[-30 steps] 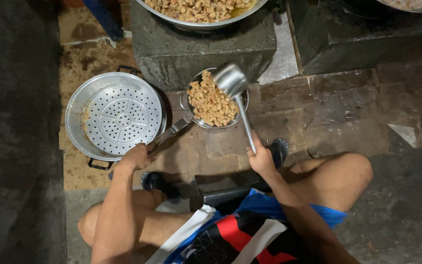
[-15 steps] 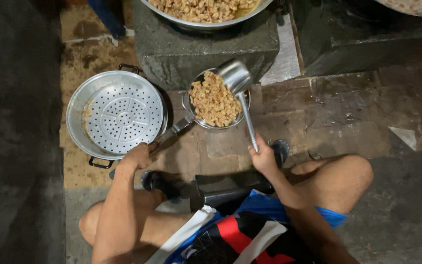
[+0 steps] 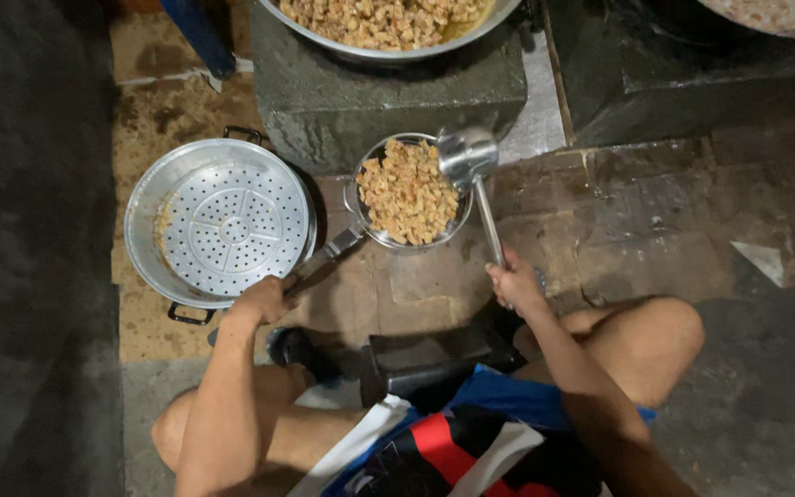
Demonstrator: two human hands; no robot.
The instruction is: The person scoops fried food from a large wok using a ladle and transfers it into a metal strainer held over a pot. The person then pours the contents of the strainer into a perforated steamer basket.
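Note:
My left hand [image 3: 261, 300] grips the long handle of a wire strainer [image 3: 367, 230], which is heaped with fried golden-brown pieces [image 3: 409, 191] and hangs over the floor in front of a stone block. My right hand [image 3: 514, 282] holds the handle of a metal ladle [image 3: 468, 155]; its cup rests at the strainer's right rim. Just left of the strainer sits a round perforated metal steamer pan [image 3: 222, 219] with black side handles.
A large metal pan [image 3: 388, 20] full of the same fried pieces sits on the stone block [image 3: 388, 97] above. A second dark stove block [image 3: 692, 74] stands at the right. My bare knees, dark sandals and a low stool are below.
The ladle's cup has lifted slightly, from over the pieces to the strainer's upper right rim. My left hand stays on the strainer handle.

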